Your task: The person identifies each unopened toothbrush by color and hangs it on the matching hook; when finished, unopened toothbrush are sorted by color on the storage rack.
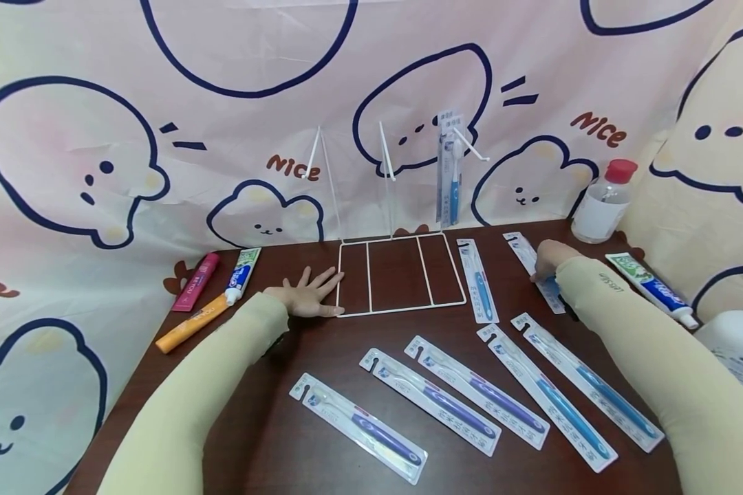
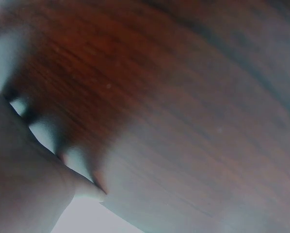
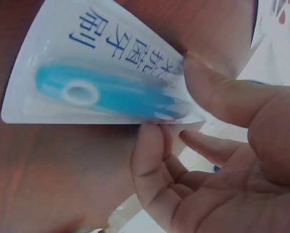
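Observation:
My left hand lies with fingers spread at the left edge of a white wire display rack, its fingertips right at the base wire. At the back right, my right hand pinches a packaged blue toothbrush across its long edges, thumb on one side and fingers on the other. Both ends of that pack show past the hand in the head view. Two packaged toothbrushes hang from the rack's right hook. Just left of my right hand lies another blue toothbrush pack.
In front lie several toothbrush packs, purple ones and blue ones. Toothpaste tubes lie at the left, with another tube at the right. A red-capped bottle and a white bottle stand on the right. A patterned cloth hangs behind.

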Tool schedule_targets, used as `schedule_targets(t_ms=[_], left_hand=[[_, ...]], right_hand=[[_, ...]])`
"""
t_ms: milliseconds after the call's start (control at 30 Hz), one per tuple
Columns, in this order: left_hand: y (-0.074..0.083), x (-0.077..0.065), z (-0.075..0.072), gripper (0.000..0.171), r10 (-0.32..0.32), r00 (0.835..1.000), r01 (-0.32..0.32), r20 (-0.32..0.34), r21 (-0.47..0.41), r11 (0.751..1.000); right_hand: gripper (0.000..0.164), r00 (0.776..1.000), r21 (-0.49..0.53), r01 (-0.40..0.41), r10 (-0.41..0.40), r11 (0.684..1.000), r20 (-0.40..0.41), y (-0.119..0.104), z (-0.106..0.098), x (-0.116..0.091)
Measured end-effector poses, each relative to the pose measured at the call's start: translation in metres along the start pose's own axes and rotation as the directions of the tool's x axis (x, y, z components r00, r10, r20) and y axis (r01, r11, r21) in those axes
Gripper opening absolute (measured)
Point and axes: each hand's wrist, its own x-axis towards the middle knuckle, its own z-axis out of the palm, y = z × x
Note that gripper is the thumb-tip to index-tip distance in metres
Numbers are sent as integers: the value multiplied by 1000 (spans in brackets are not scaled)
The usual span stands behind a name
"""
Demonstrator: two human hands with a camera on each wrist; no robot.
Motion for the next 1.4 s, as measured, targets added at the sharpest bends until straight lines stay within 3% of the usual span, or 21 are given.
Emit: schedule_targets(t_ms=[167,400,533,667,800,967,1200,1400], left_hand=[[1,0,2,92,-3,1000,3,14,-10,1000],[2,0,2,92,-18,1000,18,14,-13,1000],[2,0,2,92,-19,1000,19,14,-15,1000],[1,-1,0,93,-15,1000,15,8,-18,1000],[2,-2,-1,93,-12,1000,12,11,-22,1000],[2,-2,1,93,-6,1000,6,8,-29,1000],[3,-3,-2,91,-7,1000,7,3,-22,1000],[4,-3,-3,91,-5,1000,6,10,-22,1000]], right_hand=[[64,1000,86,19,-20,996,9,18,3,-6],[49,999,248,43,-40,968,-19,36,-2,-33],[61,997,353,55,-33,934,-69,40,-8,-53],[83,984,419,134,-71,898,-163,39,-13,-73],[84,958,442,233,-126,866,-258,29,-16,-93],[77,914,408,331,-182,851,-361,8,-19,-124],[75,868,393,417,-230,820,-441,-29,-24,-156],[67,832,374,488,-291,788,-472,-58,-30,-166]])
